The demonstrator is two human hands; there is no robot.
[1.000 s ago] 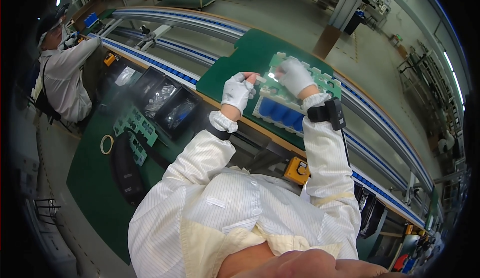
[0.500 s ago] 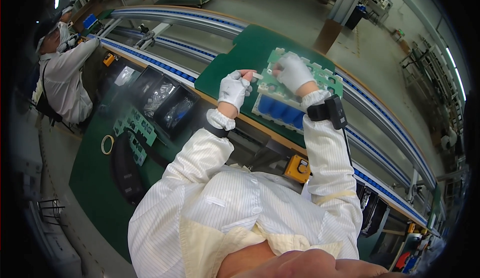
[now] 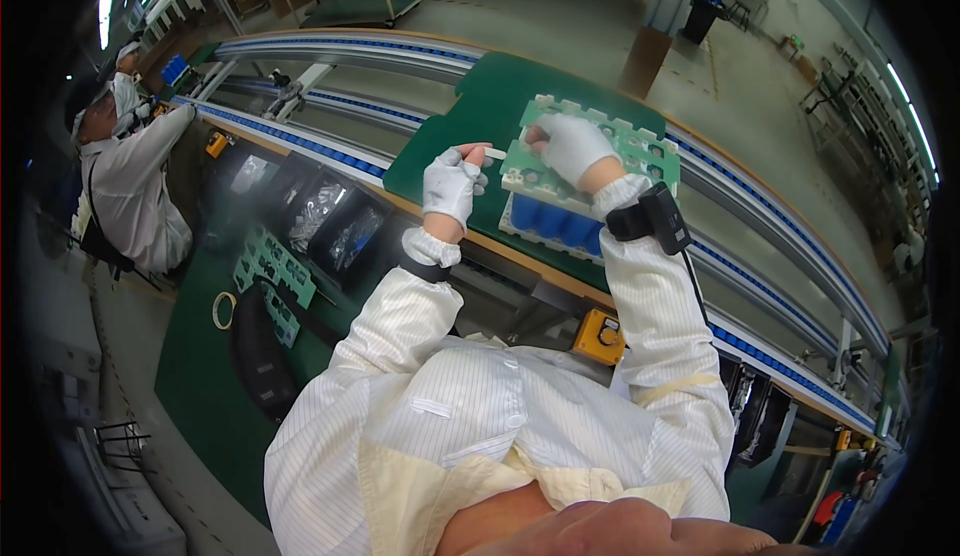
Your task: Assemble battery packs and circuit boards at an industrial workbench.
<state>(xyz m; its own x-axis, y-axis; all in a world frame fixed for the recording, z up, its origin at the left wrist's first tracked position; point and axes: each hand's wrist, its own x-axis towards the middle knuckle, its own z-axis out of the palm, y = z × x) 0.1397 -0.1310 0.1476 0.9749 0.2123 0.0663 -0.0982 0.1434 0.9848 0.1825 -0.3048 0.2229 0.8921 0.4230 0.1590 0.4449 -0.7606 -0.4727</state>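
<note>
A battery pack stands on the green board, with rows of blue cylindrical cells under a pale green plate that has round holes and notched edges. My left hand, in a white fingertip-less glove, is just left of the pack. Its thumb and forefinger pinch a narrow white strip whose far end reaches the pack's left edge. My gloved right hand rests over the top plate with bent fingers drawn together. Whatever is between those fingertips is hidden.
The green board lies across a roller conveyor. Black bins of small bagged parts sit left, near loose green plates, a tape roll and a black curved object. A yellow switch box is near me. Co-workers stand far left.
The whole view has shifted slightly. My left hand has drawn a little leftward from the pack, still pinching the white strip. My right hand stays over the plate, its fingers turned slightly.
</note>
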